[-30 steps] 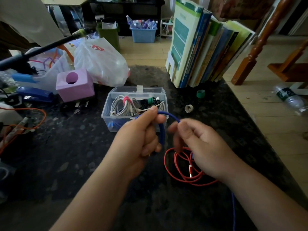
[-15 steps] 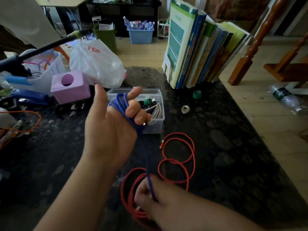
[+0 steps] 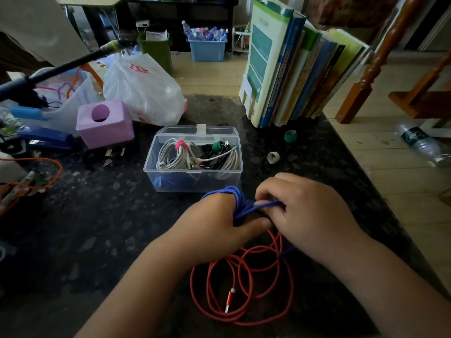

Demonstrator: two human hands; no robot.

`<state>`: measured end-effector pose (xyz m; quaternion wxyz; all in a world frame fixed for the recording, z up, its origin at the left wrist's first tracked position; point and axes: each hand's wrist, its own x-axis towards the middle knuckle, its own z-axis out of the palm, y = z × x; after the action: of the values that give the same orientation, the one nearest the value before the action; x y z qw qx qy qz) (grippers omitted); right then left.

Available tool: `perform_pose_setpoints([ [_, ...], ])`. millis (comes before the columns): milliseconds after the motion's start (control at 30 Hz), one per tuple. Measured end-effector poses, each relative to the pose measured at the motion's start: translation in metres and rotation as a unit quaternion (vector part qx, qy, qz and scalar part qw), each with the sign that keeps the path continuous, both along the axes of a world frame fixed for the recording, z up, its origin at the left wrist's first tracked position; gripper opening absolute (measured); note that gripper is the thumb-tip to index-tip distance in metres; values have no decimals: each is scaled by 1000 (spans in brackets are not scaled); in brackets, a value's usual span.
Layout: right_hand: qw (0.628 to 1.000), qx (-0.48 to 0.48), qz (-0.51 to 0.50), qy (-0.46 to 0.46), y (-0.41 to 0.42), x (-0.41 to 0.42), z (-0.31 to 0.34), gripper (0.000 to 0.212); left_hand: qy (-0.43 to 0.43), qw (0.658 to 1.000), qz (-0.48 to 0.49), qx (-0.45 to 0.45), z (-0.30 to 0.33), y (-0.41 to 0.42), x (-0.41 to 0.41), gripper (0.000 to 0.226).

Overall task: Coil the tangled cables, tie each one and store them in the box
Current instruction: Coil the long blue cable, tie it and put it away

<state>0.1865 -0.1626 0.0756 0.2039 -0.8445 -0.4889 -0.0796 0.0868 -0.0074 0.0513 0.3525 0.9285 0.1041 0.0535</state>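
The blue cable [image 3: 240, 200] is looped around the left hand [image 3: 214, 223], at 6 o'clock of the box [image 3: 192, 178]; the right hand [image 3: 307, 211] pinches a strand with curled fingers. Slack could slip the loops off and tangle the red cable [image 3: 244, 289]

A blue cable [image 3: 240, 200] is sitting wound in several loops around my left hand [image 3: 214, 223]. A red cable [image 3: 244, 289] is lying in loose coils on the dark tabletop nearest me. Tied white and black cables are filling the open clear box [image 3: 195, 180] beyond.
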Motion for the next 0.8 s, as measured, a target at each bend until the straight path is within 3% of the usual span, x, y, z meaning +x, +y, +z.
perform_pose_setpoints([
  [167,997,18,-68,23,-6,30,-20,13,26,971,9,-239,11,2,-1,32],
  [300,995,19,-19,101,-7,34,-26,24,18,886,-18,-463,22,0,-2,30],
  [467,985,-10,4,170,-13,37,-35,22,-109,814,81,-565,30,26,-3,44],
  [567,949,73,21,306,-14,35,-41,6,-174,770,146,-596,32,45,-5,48],
  [667,906,159,39,389,-11,35,-41,22,-196,757,172,-599,33,51,-8,53],
  [800,912,207,-40,351,-9,42,-44,12,-227,704,110,-663,37,53,-13,49],
])
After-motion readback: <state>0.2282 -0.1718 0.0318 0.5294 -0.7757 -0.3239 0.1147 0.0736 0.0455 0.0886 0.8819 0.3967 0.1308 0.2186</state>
